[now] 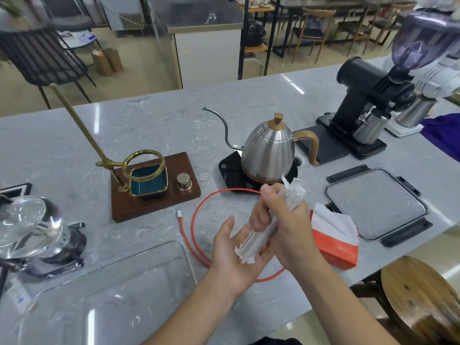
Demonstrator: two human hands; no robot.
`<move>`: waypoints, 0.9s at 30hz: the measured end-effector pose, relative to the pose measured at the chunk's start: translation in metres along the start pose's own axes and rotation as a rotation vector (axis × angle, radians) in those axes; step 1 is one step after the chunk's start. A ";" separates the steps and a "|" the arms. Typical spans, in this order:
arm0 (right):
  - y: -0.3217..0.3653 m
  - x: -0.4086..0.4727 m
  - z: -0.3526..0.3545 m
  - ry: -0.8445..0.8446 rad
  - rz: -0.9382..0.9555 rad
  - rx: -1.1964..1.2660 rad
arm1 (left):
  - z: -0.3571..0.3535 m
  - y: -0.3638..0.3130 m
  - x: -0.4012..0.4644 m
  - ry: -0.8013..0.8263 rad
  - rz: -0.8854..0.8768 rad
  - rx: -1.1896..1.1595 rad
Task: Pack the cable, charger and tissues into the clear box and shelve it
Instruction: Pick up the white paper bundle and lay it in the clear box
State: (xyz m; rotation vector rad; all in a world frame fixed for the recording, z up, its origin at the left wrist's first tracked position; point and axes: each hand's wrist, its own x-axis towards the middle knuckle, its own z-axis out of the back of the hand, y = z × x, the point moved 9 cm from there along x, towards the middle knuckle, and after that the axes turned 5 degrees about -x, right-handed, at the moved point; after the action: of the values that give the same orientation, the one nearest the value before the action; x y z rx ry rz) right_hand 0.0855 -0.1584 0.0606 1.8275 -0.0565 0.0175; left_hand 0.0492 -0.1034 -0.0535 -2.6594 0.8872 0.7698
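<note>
Tissues (267, 220) clamped in right hand (286, 220), butted on open left palm (231, 255); next, into box (104, 290) left of cable (199, 215).

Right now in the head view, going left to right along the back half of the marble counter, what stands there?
Brass pour-over stand on its dark wooden base → stainless gooseneck kettle with wooden handle → black coffee grinder → clear lid with black clips, a little nearer than the rest.
</note>
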 end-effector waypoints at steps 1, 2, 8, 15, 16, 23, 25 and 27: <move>0.000 0.000 -0.001 -0.008 -0.014 0.034 | 0.001 0.002 -0.002 -0.004 -0.002 -0.007; 0.000 0.000 -0.002 -0.015 -0.025 0.077 | 0.002 0.004 -0.003 -0.012 -0.012 -0.011; -0.001 0.000 -0.002 -0.048 -0.068 0.135 | 0.001 0.011 -0.006 -0.071 -0.093 -0.027; 0.008 -0.005 -0.003 0.014 -0.034 0.147 | 0.001 0.010 -0.008 -0.040 -0.100 -0.020; 0.008 -0.007 -0.004 0.026 -0.036 0.141 | 0.001 0.010 -0.009 -0.035 -0.102 -0.021; 0.009 -0.011 -0.010 0.066 -0.054 0.175 | -0.003 0.010 -0.018 -0.015 -0.131 -0.022; 0.003 -0.013 -0.015 0.085 -0.085 0.162 | -0.001 0.010 -0.020 -0.024 -0.136 -0.033; -0.002 -0.014 -0.016 0.091 -0.111 0.163 | 0.002 0.009 -0.022 -0.039 -0.152 -0.034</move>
State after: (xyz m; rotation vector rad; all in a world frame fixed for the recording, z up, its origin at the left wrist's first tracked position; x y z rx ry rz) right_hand 0.0715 -0.1417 0.0618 1.9881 0.1138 0.0281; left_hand 0.0280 -0.0994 -0.0433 -2.6931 0.6591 0.8034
